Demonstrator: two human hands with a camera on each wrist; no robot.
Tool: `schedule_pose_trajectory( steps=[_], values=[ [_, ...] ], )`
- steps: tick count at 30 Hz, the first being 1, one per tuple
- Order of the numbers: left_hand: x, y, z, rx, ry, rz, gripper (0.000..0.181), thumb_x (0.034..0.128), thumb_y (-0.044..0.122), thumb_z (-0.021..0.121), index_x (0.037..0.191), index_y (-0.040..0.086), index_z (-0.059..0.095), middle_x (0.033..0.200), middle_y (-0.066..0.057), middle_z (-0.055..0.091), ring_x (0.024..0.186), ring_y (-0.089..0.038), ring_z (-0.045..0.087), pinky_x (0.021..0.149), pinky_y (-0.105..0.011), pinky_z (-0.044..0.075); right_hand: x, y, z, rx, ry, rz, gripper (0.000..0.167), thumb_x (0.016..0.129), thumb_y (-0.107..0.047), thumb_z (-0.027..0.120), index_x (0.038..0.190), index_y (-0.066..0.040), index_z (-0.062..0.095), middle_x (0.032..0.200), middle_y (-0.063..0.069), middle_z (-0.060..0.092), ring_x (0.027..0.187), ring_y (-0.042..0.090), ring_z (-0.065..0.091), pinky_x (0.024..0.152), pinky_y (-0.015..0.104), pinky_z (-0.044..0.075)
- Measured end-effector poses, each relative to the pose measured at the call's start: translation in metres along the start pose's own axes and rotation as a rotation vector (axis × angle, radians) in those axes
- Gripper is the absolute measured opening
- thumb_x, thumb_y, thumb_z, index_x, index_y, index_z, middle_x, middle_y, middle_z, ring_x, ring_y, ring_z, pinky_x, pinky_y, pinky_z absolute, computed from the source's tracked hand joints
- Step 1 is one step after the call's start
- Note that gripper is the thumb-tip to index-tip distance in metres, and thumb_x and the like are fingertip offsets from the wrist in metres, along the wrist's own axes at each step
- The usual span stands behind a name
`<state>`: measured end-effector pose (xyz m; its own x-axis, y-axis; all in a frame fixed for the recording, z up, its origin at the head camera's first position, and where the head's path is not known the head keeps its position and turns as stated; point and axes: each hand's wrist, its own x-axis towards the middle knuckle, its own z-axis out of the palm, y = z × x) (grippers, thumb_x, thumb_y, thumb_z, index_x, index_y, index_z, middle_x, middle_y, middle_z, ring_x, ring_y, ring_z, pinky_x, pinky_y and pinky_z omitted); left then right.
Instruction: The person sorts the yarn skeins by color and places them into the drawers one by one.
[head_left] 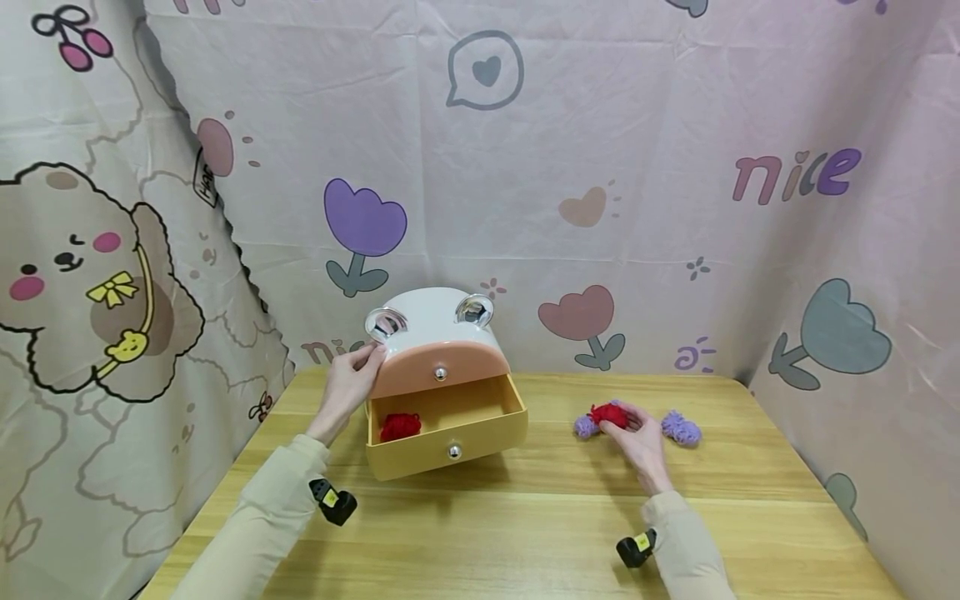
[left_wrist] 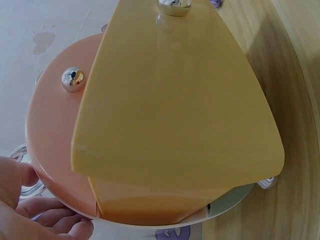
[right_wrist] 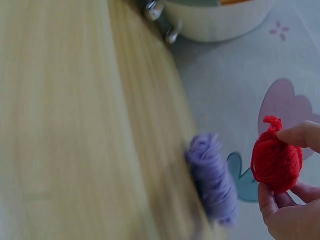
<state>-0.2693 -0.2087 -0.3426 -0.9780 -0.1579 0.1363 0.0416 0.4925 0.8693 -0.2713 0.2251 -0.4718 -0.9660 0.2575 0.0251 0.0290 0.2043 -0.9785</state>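
Observation:
A small white cabinet (head_left: 435, 312) with silver ears stands on the table, its yellow drawer (head_left: 420, 454) pulled out and a red yarn bundle (head_left: 400, 427) inside. The left hand (head_left: 351, 385) holds the cabinet's left side near the ear; in the left wrist view its fingers curl at the rim beside the closed pink drawer (left_wrist: 55, 135). Between thumb and fingers, the right hand (head_left: 639, 442) pinches another red yarn bundle (right_wrist: 276, 162). A purple yarn bundle (right_wrist: 212, 180) lies just beside it on the table, and a second purple bundle (head_left: 681, 428) lies right of the hand.
The wooden table (head_left: 480, 533) extends in front of the cabinet and yarn. Behind it hangs a patterned curtain (head_left: 480, 167), with more cloth at both sides. The open drawer juts toward the table's front.

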Motion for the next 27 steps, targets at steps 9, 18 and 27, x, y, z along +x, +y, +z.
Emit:
schedule_pose_trajectory(
  steps=[9,18,27],
  values=[
    [0.000,0.000,0.000,0.004,0.003,0.002,0.054,0.1053,0.034,0.049,0.149,0.002,0.046,0.152,-0.021,0.046,0.147,-0.036,0.040,0.122,-0.048,0.034,-0.011,-0.030,0.012,0.092,-0.044,-0.040,0.058,0.088,-0.004,0.073,0.141,0.004,0.050,0.138,0.027,0.057,0.091,-0.008,0.057,0.082,0.005,0.050],
    [0.000,0.000,0.000,0.013,0.011,0.001,0.055,0.1049,0.035,0.050,0.149,0.002,0.046,0.152,-0.021,0.046,0.147,-0.035,0.039,0.123,-0.047,0.033,-0.022,-0.055,0.028,0.147,-0.097,-0.126,0.055,0.087,0.002,0.072,0.138,0.007,0.052,0.136,0.026,0.059,0.095,-0.007,0.060,0.086,0.007,0.050],
    [0.000,0.001,0.000,0.015,0.007,-0.008,0.056,0.1050,0.036,0.049,0.149,0.002,0.045,0.153,-0.020,0.045,0.149,-0.035,0.037,0.124,-0.047,0.031,-0.030,-0.076,0.049,0.175,-0.152,-0.209,0.052,0.084,0.003,0.074,0.134,0.007,0.056,0.126,0.022,0.065,0.094,-0.004,0.062,0.076,0.010,0.052]
  ],
)
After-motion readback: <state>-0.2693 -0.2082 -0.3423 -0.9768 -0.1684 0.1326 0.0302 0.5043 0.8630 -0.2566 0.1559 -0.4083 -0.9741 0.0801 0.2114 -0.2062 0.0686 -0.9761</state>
